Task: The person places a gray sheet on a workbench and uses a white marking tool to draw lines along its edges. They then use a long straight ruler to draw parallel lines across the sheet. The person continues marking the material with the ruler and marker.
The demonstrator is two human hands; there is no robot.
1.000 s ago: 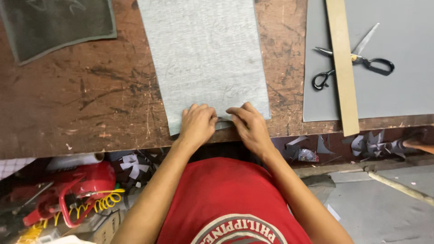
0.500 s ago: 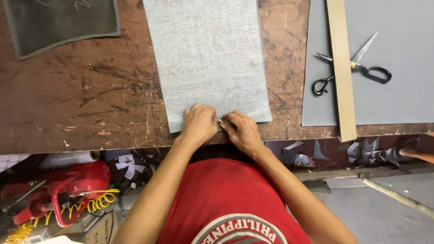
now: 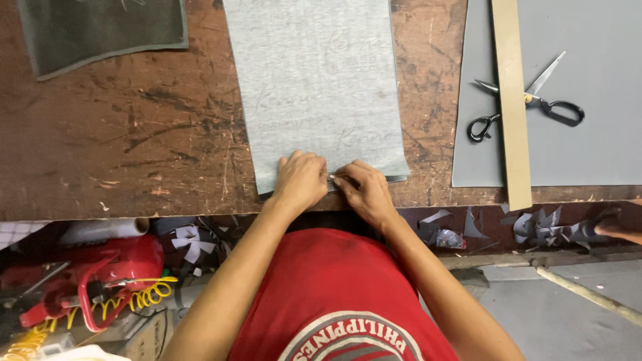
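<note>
- Two hands are meeting at the near edge of the grey fabric sheet (image 3: 314, 87): the left hand (image 3: 301, 179) is pressing flat, fingers curled narrow; the right hand (image 3: 362, 188) is pinching the hem
- Sheet is lying at 12 o'clock from the hands, on a scratched brown worktable (image 3: 134, 147)
- Black-handled scissors (image 3: 528, 103) are resting at 2 o'clock across a tan wooden strip (image 3: 511, 100) on a grey board (image 3: 595, 60)
- Dark green cloth (image 3: 100, 30) is sitting at 10 o'clock

Pale grey-green fabric sheet (image 3: 321, 87) lies flat on the scratched workbench (image 3: 134, 147).
</note>
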